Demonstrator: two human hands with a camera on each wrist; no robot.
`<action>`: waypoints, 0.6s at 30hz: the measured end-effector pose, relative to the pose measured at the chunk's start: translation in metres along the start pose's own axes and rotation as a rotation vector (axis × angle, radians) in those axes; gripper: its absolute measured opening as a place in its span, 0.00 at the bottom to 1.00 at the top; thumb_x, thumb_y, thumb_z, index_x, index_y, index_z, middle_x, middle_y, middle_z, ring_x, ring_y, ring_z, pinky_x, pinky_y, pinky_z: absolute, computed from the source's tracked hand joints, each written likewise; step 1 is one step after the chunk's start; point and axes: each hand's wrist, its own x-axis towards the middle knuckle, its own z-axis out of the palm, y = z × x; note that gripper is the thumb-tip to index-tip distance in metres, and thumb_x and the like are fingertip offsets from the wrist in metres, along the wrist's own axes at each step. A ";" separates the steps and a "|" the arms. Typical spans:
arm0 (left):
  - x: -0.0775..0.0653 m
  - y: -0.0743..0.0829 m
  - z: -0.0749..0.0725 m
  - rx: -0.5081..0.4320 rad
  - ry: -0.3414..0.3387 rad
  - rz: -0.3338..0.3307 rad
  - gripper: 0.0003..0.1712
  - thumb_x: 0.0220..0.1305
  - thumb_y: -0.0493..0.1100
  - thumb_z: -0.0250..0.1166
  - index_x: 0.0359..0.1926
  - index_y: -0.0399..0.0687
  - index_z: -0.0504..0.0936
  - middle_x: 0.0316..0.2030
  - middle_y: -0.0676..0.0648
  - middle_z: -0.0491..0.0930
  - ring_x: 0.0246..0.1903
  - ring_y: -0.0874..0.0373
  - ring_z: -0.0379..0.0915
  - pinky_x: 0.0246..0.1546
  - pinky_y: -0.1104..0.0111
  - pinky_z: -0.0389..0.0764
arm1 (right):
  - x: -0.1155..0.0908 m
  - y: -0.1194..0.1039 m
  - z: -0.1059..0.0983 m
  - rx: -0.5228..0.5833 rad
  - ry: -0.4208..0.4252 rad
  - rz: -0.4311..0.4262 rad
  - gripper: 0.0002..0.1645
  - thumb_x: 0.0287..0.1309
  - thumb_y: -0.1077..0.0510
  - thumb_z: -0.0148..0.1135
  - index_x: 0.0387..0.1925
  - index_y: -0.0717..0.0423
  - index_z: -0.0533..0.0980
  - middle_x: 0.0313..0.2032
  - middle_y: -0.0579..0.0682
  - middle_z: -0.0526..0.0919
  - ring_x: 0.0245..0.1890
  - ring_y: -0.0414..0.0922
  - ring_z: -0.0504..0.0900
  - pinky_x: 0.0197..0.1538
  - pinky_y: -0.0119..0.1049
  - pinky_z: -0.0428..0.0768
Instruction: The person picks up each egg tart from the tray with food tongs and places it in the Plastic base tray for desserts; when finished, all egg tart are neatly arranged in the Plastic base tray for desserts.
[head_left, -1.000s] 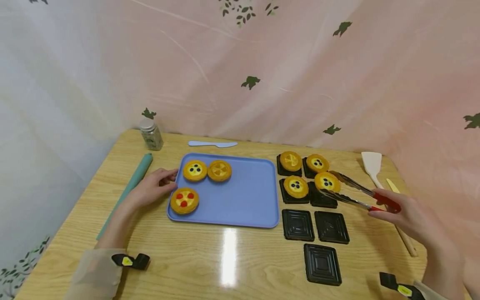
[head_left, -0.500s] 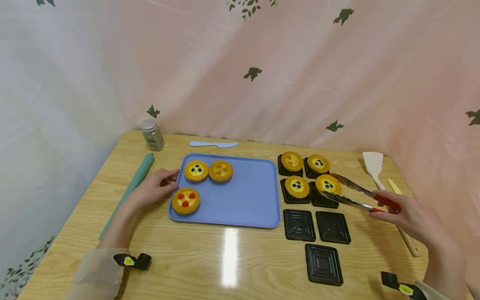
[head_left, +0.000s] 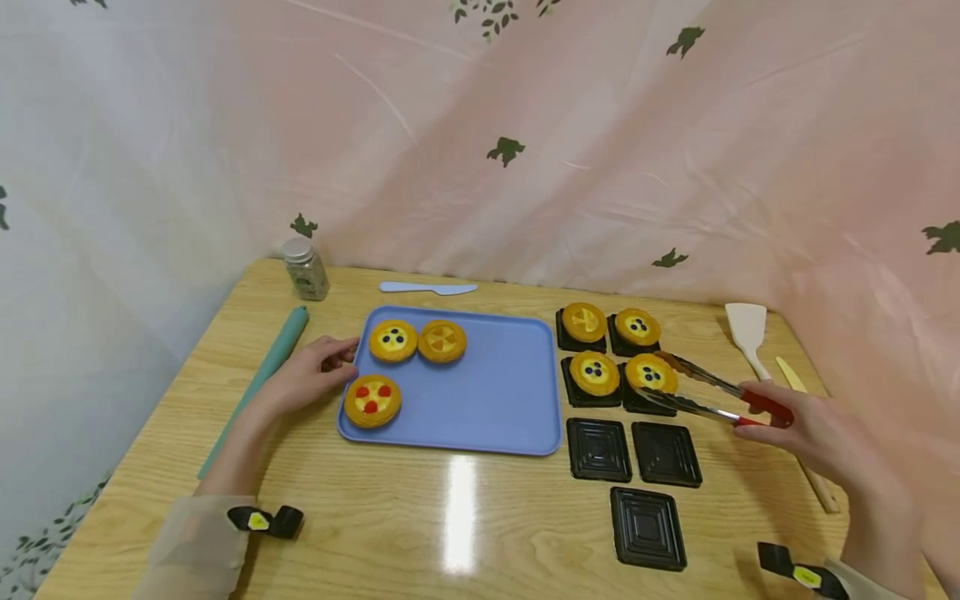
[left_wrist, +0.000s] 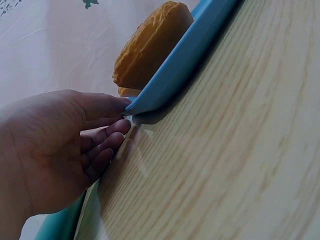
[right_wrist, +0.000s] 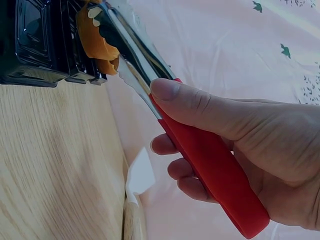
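L hand (head_left: pixel 309 377) at tray (head_left: pixel 487 383) rim, can't tell if pinching; R hand (head_left: pixel 825 433) grips tongs (right_wrist: pixel 195 142) w/ tips by tart (head_left: pixel 651 372), contact unclear; base (head_left: pixel 636 404) under it partly hidden.

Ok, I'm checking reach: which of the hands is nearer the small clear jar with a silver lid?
Left. The left hand, touching the blue rectangular tray, is in front of the jar; the right hand, holding red-handled metal tongs, is across the table.

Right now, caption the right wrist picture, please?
Right grip holds red-handled tongs at a golden tart by black trays.
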 end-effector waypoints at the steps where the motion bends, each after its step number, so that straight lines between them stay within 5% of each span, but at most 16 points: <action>1: 0.000 0.000 0.000 -0.001 -0.001 -0.001 0.32 0.74 0.45 0.63 0.73 0.36 0.70 0.50 0.39 0.79 0.46 0.52 0.73 0.50 0.59 0.75 | 0.000 0.000 0.000 -0.003 -0.001 0.000 0.36 0.52 0.47 0.79 0.60 0.59 0.80 0.34 0.47 0.87 0.27 0.27 0.67 0.29 0.30 0.65; 18: 0.001 0.000 -0.001 -0.002 -0.004 -0.010 0.32 0.74 0.45 0.63 0.72 0.35 0.70 0.51 0.38 0.79 0.46 0.51 0.74 0.50 0.59 0.75 | 0.002 0.002 -0.001 -0.003 0.019 -0.022 0.36 0.50 0.48 0.80 0.59 0.60 0.80 0.36 0.52 0.88 0.28 0.27 0.67 0.30 0.30 0.66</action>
